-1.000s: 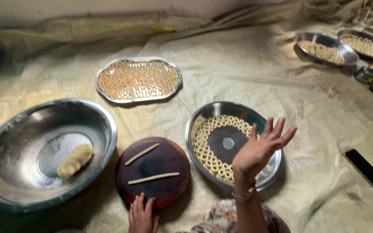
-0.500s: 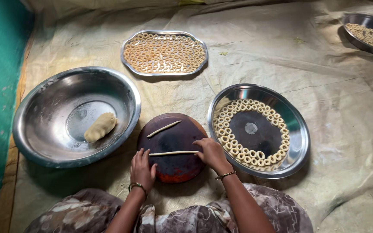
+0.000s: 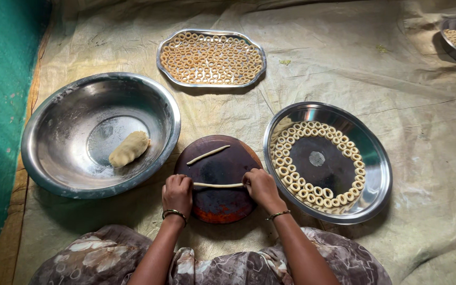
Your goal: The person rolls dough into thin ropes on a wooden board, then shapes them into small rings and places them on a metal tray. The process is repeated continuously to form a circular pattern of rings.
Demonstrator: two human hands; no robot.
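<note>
On round dark board (image 3: 222, 203): dough rope (image 3: 218, 185) lies crosswise, left hand (image 3: 177, 193) and right hand (image 3: 260, 187) curled, pinching opposite ends.

Both forearms are bare, no sleeves. The left hand (image 3: 177, 192) has a thin metal bangle at the wrist — the right hand (image 3: 261, 188) has one too. Over the lap lies a brownish-grey cloth with pale flower prints.
</note>
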